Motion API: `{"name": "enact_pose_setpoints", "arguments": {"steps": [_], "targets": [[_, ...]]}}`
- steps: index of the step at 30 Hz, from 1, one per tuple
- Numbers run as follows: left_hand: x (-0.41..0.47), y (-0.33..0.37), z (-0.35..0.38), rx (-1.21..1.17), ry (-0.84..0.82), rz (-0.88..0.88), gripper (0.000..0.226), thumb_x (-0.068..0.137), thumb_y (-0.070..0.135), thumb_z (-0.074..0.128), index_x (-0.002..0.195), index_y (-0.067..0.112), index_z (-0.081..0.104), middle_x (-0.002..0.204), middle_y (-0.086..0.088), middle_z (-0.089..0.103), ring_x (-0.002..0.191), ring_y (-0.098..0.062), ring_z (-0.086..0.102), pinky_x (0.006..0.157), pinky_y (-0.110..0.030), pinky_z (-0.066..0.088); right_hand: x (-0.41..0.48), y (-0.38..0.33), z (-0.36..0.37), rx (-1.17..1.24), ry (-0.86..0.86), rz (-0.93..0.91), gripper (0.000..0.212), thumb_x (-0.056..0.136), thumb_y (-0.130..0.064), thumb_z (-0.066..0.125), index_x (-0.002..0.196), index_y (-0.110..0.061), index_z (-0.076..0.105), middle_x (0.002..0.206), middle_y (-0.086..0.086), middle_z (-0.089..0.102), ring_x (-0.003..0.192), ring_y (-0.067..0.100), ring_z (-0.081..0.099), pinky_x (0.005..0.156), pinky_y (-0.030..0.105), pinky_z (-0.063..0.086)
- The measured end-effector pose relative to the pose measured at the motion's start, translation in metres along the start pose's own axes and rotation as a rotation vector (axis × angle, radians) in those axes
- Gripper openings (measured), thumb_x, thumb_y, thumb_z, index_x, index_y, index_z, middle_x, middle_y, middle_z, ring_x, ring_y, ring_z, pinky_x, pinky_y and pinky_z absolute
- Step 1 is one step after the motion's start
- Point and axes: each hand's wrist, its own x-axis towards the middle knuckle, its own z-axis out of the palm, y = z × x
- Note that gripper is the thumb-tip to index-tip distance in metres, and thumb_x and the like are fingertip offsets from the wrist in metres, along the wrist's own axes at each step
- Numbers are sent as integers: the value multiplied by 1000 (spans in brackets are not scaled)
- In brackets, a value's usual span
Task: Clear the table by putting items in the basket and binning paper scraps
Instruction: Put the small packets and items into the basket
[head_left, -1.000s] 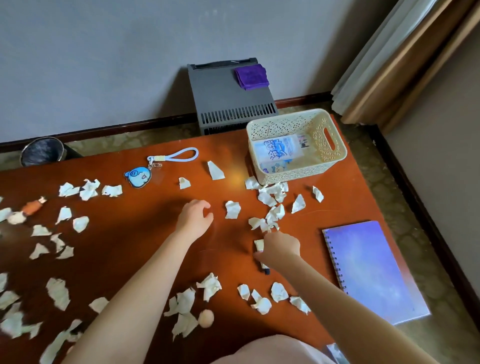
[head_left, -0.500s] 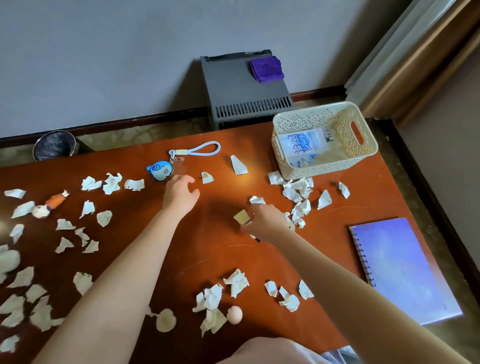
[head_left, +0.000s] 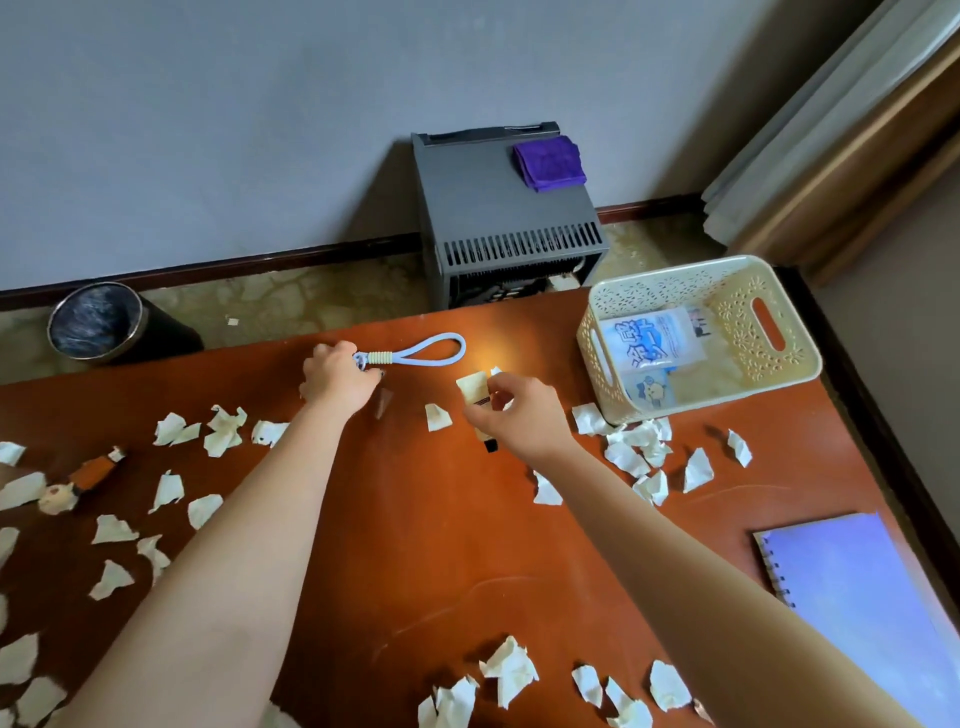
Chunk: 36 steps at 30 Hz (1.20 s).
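Centre frame, left hand grips the pale-blue looped keychain strap; right hand pinches a small cream tube, both evidently bound for the cream perforated plastic basket upper right.

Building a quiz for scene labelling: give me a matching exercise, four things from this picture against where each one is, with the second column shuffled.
1. purple cloth
2. bin
3. blue strap
4. small tube

A. pinched in the right hand
B. on the floor beyond the table
C. on the grey box
D. gripped at one end by the left hand

Pairs: 1-C, 2-B, 3-D, 4-A
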Motion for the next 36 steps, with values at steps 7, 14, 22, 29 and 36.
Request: {"name": "enact_pose_setpoints", "arguments": {"steps": [7, 14, 22, 29, 36], "targets": [[-2, 4, 3, -88, 14, -20, 13, 89, 25, 60, 94, 14, 54, 99, -10, 58, 93, -29, 53, 80, -41, 44, 7, -1, 1, 51, -8, -12, 17, 79, -32, 69, 80, -18, 61, 70, -4, 59, 59, 10, 54, 54, 25, 42], [-33, 0, -17, -283, 112, 111, 5, 88, 12, 60, 90, 8, 57, 86, -8, 60, 74, -19, 52, 50, -19, 32, -7, -12, -12, 79, -1, -59, 20, 80, -32, 68, 80, -12, 63, 72, -1, 59, 58, 9, 50, 52, 19, 38], [-87, 40, -56, -531, 213, 291, 11, 85, 13, 64, 96, 10, 64, 91, -3, 63, 81, -16, 58, 56, -16, 43, -26, -13, -63, 134, 108, -84, 20, 80, -26, 71, 71, -16, 56, 64, -10, 56, 57, 2, 51, 49, 9, 37], [-130, 123, -67, -613, 224, 440, 11, 84, 11, 65, 93, 15, 62, 91, 4, 59, 85, -11, 57, 68, -21, 49, -14, 21, -139, 160, 226, -75, 17, 89, -24, 62, 97, -11, 55, 81, 3, 64, 68, 17, 57, 66, 29, 41], [-148, 201, -56, -570, 206, 519, 11, 84, 11, 65, 94, 15, 62, 93, 4, 59, 86, -9, 55, 62, -13, 47, 28, 88, -214, -299, 116, -37, 14, 89, -19, 60, 78, -11, 56, 75, 3, 61, 70, 22, 57, 64, 33, 46]]}}
